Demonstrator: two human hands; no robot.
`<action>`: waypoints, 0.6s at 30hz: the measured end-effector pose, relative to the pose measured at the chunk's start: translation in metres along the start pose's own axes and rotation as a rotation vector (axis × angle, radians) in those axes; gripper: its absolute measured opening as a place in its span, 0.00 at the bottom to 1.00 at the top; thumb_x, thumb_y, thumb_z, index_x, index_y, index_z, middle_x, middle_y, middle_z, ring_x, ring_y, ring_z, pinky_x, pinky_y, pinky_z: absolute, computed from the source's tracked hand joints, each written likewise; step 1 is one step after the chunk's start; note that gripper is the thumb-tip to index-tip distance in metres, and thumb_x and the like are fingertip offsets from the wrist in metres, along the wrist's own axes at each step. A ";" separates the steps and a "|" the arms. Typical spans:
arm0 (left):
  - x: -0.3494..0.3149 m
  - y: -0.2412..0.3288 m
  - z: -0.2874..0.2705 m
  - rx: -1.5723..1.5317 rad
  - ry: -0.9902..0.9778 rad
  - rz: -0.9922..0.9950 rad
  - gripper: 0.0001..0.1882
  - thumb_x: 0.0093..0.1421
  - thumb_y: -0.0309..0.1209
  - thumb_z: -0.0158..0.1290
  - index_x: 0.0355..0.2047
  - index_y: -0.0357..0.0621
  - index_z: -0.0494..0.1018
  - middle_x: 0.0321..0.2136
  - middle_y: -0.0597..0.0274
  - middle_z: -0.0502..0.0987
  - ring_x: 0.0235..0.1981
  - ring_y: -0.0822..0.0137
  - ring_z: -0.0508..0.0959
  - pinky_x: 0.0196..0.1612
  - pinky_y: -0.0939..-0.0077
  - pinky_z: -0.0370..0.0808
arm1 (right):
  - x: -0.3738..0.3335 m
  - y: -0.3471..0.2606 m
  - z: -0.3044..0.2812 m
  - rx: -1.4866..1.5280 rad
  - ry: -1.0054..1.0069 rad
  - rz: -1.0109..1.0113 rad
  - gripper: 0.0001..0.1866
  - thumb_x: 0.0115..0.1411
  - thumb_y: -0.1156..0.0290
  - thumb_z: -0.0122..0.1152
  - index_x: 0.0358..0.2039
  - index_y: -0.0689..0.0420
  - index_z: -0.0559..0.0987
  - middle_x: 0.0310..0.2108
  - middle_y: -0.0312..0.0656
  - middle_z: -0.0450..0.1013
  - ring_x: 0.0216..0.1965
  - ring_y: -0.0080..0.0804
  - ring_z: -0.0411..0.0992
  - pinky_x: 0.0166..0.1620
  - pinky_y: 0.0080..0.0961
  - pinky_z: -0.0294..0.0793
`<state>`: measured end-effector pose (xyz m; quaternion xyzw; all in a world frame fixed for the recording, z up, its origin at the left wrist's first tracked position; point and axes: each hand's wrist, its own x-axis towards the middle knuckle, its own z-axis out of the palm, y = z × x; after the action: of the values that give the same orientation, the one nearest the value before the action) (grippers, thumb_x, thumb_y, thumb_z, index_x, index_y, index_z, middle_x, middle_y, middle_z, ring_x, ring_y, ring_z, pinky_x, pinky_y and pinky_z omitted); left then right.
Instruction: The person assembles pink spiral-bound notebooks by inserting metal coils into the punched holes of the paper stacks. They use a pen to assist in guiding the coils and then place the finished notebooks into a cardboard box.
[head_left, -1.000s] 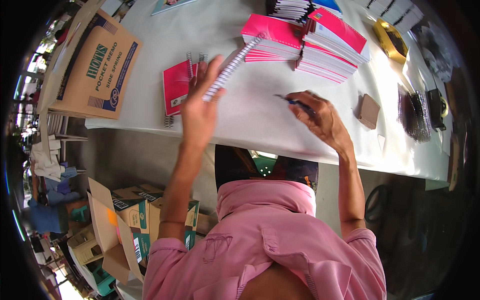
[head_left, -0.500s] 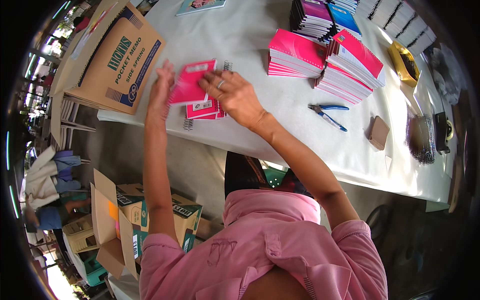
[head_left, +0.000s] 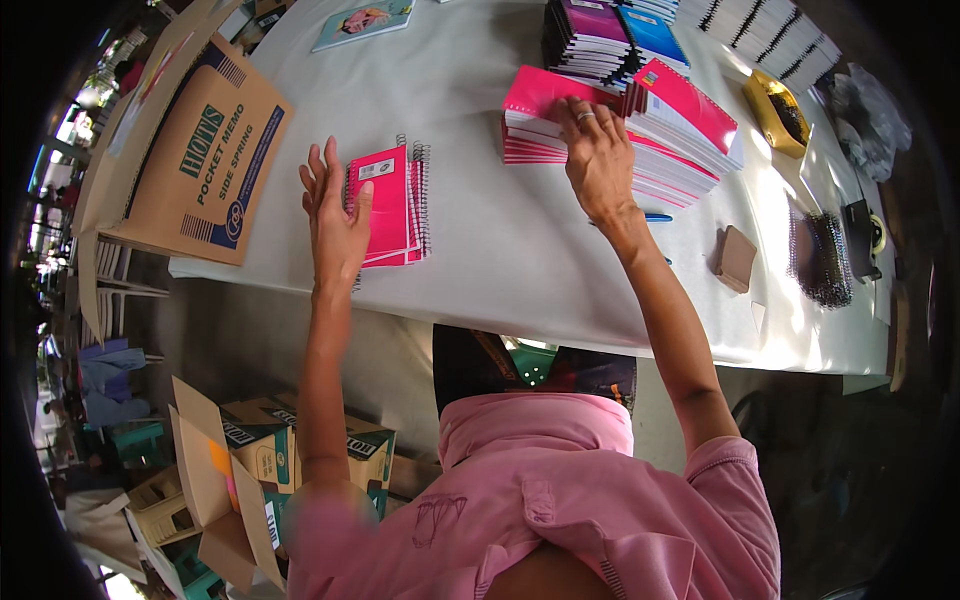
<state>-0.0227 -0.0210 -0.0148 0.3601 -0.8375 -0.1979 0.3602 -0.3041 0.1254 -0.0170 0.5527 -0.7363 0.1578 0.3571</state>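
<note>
My left hand lies flat with fingers spread against the left edge of a small stack of pink spiral notebooks near the table's front edge. My right hand rests on top of a taller pile of pink spiral notebooks further right, fingers on the top cover. A second pink pile leans beside it. A blue pen lies on the white tablecloth just under my right wrist.
A brown cardboard box stands at the table's left. Purple and blue notebook stacks sit at the back, a yellow dish and loose black spiral coils to the right. Open cartons lie on the floor.
My right hand left the small pink stack and reached right to the taller pile. My left hand came down flat beside the small stack, where the notebook now lies.
</note>
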 end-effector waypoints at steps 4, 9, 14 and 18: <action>-0.013 0.045 0.013 -0.011 -0.002 0.225 0.35 0.61 0.25 0.55 0.67 0.47 0.56 0.69 0.52 0.51 0.71 0.47 0.46 0.68 0.56 0.51 | 0.008 0.004 -0.013 0.175 -0.175 0.013 0.19 0.55 0.76 0.58 0.49 0.57 0.77 0.51 0.43 0.73 0.48 0.41 0.72 0.50 0.37 0.73; -0.038 0.093 0.048 -0.137 -0.189 0.320 0.36 0.61 0.27 0.54 0.68 0.51 0.54 0.70 0.51 0.49 0.70 0.40 0.44 0.67 0.46 0.48 | 0.003 -0.003 -0.017 -0.093 -0.114 -0.187 0.19 0.50 0.78 0.58 0.46 0.63 0.77 0.49 0.48 0.73 0.49 0.41 0.72 0.51 0.33 0.73; -0.043 0.106 0.061 -0.151 -0.234 0.299 0.36 0.62 0.27 0.53 0.69 0.53 0.53 0.70 0.52 0.48 0.70 0.39 0.43 0.67 0.41 0.47 | 0.000 0.000 -0.023 -0.093 -0.106 -0.286 0.17 0.49 0.75 0.60 0.42 0.61 0.78 0.44 0.48 0.75 0.47 0.42 0.73 0.47 0.33 0.75; -0.044 0.115 0.065 -0.172 -0.265 0.279 0.37 0.60 0.26 0.56 0.68 0.48 0.53 0.69 0.49 0.50 0.70 0.39 0.45 0.68 0.49 0.49 | 0.026 0.026 -0.016 0.295 -0.122 -0.101 0.05 0.53 0.74 0.58 0.31 0.58 0.79 0.33 0.47 0.77 0.34 0.46 0.76 0.33 0.39 0.75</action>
<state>-0.1028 0.0926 -0.0104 0.1794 -0.8993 -0.2623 0.3003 -0.3258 0.1263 0.0167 0.6438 -0.6968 0.2123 0.2343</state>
